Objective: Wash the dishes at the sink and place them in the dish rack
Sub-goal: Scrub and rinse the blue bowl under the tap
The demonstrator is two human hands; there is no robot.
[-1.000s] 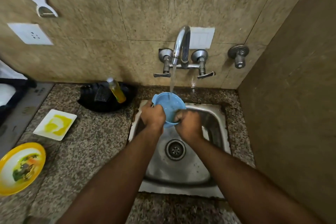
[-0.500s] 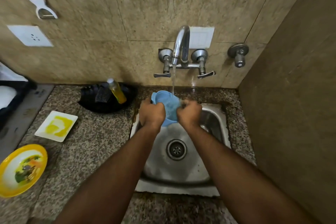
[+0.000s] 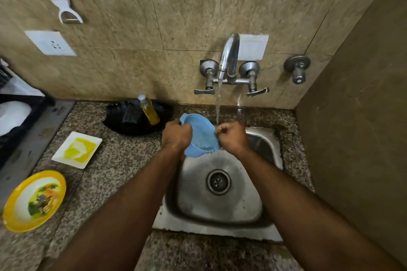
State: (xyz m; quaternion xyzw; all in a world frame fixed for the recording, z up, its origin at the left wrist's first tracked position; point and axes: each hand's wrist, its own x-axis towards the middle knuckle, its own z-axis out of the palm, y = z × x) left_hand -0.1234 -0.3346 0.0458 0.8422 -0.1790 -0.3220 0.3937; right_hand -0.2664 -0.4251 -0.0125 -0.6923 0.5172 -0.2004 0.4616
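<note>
A small blue plastic bowl is held tilted over the back left of the steel sink. My left hand grips its left rim. My right hand is a closed fist at the bowl's right rim, and its fingertips are hidden. Water runs from the chrome tap and falls just between the bowl and my right hand. A black dish rack with a white dish in it stands at the far left edge.
A dirty yellow plate and a white square dish with yellow residue lie on the granite counter, left of the sink. A black tray with a yellow soap bottle and a sponge sits behind them. A side wall stands close on the right.
Both hands moved back and slightly left with the bowl. The bowl tipped further over, and the water stream now falls beside its right rim instead of into it.
</note>
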